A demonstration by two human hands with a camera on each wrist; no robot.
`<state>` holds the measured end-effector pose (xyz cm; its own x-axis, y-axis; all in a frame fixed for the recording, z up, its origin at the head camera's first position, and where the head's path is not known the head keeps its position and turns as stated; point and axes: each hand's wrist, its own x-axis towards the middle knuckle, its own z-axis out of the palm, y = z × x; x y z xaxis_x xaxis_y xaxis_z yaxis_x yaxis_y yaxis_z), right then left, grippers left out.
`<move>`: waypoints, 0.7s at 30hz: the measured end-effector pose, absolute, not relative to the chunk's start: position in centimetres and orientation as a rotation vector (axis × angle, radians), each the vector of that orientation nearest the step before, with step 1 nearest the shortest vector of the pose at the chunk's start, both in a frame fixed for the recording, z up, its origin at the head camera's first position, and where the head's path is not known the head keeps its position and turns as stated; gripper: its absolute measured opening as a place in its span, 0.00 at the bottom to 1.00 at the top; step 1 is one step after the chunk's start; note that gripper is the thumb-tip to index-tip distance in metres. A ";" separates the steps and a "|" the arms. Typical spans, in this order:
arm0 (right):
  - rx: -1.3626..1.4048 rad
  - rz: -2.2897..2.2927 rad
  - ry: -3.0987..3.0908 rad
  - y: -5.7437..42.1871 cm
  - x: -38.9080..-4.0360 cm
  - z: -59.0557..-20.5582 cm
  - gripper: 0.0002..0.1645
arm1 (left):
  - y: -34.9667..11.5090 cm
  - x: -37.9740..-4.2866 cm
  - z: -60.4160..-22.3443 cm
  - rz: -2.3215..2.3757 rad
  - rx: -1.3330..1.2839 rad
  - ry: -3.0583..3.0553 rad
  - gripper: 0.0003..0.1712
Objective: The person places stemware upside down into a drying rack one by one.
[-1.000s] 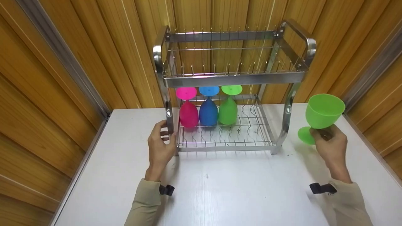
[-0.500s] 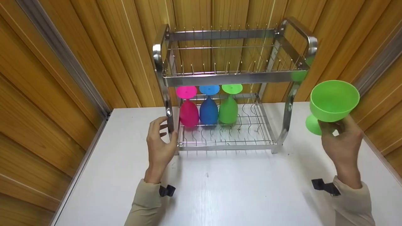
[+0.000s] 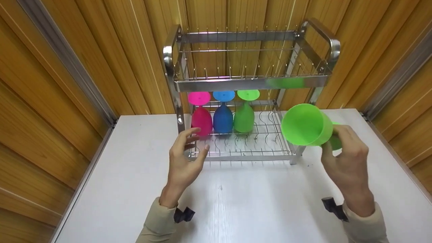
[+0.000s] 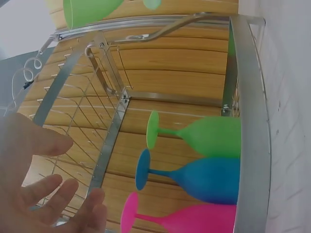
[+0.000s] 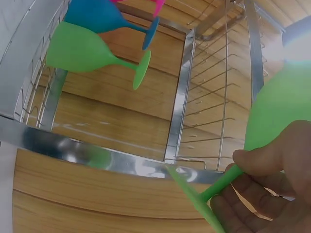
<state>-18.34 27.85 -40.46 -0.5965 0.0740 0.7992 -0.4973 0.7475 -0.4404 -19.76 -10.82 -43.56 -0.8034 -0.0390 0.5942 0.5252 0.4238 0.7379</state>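
Observation:
My right hand (image 3: 347, 158) grips a green plastic goblet (image 3: 302, 125) by its stem, in front of the rack's right post. The goblet is tilted, its mouth facing left and toward me in the head view. In the right wrist view, thumb and fingers close round the stem (image 5: 221, 187) near the foot. My left hand (image 3: 185, 160) hovers at the left front of the metal dish rack (image 3: 249, 83), fingers loosely bent around nothing. On the rack's lower shelf, a pink goblet (image 3: 201, 121), a blue goblet (image 3: 223, 119) and a second green goblet (image 3: 244, 119) stand upside down in a row.
The rack's upper tier (image 3: 236, 50) carries upright wire prongs and overhangs the goblets. A white table (image 3: 236, 202) lies beneath. Wood-panelled walls (image 3: 67, 101) enclose the back and both sides. To the right of the inverted goblets, bare wires (image 3: 270, 131) of the lower shelf show.
My right hand first lifted the green goblet slightly rightward, then swung it left toward the rack, tipping its mouth leftward. My left hand has left the rack's left post and shifted right.

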 end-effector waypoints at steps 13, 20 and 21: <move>0.404 0.592 -2.165 24.8 -17.7 -42.0 0.22 | -8.1 -18.1 -43.6 -1.455 -0.684 -2.174 0.35; 0.483 0.519 -2.207 23.3 -17.6 -42.7 0.19 | -7.5 -17.7 -44.1 -1.453 -0.745 -2.188 0.38; 0.495 0.508 -2.206 23.1 -17.6 -42.7 0.18 | -7.5 -17.7 -44.2 -1.450 -0.756 -2.182 0.38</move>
<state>-17.58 23.07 -42.72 -0.6027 -0.1803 0.7773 -0.5023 0.8427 -0.1940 -17.70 -7.47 -44.20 -0.7680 0.2109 0.6047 0.6392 0.3115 0.7032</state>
